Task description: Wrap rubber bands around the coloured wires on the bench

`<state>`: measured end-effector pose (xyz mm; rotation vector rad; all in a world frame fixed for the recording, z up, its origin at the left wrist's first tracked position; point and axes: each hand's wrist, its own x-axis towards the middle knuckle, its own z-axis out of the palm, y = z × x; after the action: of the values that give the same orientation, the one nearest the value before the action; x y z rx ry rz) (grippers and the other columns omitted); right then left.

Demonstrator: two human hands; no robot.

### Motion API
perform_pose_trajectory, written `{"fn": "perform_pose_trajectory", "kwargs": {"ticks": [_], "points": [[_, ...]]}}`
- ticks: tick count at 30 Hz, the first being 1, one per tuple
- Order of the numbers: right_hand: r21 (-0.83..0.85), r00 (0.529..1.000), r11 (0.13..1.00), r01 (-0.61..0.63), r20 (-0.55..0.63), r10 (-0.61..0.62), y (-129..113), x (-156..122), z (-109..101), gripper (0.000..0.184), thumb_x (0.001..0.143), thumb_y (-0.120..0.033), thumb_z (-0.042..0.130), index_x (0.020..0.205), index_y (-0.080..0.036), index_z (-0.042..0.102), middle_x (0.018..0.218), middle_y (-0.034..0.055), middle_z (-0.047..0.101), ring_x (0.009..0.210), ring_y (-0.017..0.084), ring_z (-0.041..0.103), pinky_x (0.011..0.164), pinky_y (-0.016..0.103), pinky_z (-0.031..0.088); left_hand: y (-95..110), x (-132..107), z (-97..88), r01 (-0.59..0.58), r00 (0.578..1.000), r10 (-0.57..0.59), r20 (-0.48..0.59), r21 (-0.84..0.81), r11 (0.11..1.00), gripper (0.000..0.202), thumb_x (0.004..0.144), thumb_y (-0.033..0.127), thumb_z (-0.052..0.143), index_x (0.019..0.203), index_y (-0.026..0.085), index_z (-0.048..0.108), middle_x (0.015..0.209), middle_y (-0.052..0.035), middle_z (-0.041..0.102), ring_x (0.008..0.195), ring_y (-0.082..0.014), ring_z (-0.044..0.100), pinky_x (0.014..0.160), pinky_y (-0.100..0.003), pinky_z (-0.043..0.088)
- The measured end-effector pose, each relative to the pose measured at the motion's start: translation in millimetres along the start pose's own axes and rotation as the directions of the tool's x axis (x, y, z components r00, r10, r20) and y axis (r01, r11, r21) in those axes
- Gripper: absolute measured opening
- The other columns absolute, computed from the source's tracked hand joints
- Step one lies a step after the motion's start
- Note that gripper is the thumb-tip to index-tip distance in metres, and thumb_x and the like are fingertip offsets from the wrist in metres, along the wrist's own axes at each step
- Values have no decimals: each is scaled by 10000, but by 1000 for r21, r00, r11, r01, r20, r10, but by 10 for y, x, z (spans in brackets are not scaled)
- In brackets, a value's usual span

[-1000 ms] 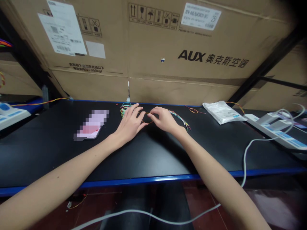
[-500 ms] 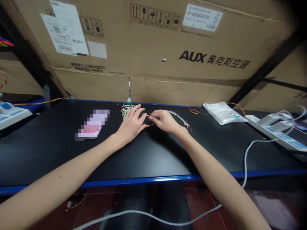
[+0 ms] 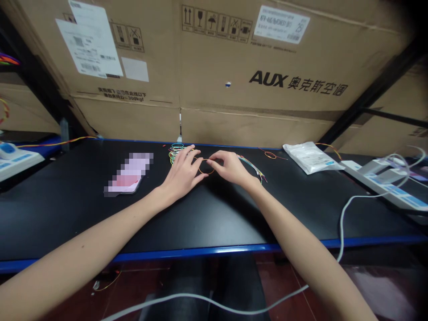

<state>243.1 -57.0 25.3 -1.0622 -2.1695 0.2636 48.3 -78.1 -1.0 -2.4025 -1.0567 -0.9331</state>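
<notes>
A thin orange wire [image 3: 211, 172], bent into a round loop, lies between my two hands on the black table. My right hand [image 3: 230, 168] has its thumb and forefinger closed at the top of the loop, pinching the wire. Spread fingers mark my left hand [image 3: 183, 171], palm down on the loop's left side, its thumb tip close to the lower edge. Behind the left fingers sits a coiled bundle of coloured wires [image 3: 174, 154], partly hidden by them. Loose ends of several wires [image 3: 253, 165] stick out beyond the right hand.
A phone [image 3: 132, 174] with a blurred screen lies left. Toward the right back are a small orange wire coil [image 3: 270, 155], a white plastic packet [image 3: 309, 157] and a power strip [image 3: 384, 185]. A large cardboard box [image 3: 214, 120] stands behind the table; a white cable [image 3: 343, 223] crosses its front edge.
My right thumb and forefinger have shifted slightly up and left along the orange loop, which now looks rounder. The left hand has hardly moved.
</notes>
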Motion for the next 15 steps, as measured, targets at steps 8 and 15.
{"fn": "perform_pose_trajectory", "kwargs": {"ticks": [8, 15], "points": [[-197, 996, 977, 78, 55, -69, 43, -20, 57, 250, 941, -236, 529, 795, -176, 723, 907, 83, 721, 841, 192, 640, 759, 301, 435, 16, 3, -10, 2, 1000, -2, 30, -18, 1000, 322, 841, 295, 692, 1105, 114, 650, 1276, -212, 584, 1353, -384, 418, 1065, -578, 428], [-63, 997, 998, 18, 70, -13, 8, -22, 32, 319, 965, -301, 485, 760, -173, 694, 798, 50, 704, 714, 154, 612, 689, 272, 411, 20, 0, -15, 17, 1000, -17, 14, -14, 1000, 304, 829, 286, 704, 1092, 137, 667, 1273, -204, 592, 1347, -390, 424, 1058, -598, 419]]}}
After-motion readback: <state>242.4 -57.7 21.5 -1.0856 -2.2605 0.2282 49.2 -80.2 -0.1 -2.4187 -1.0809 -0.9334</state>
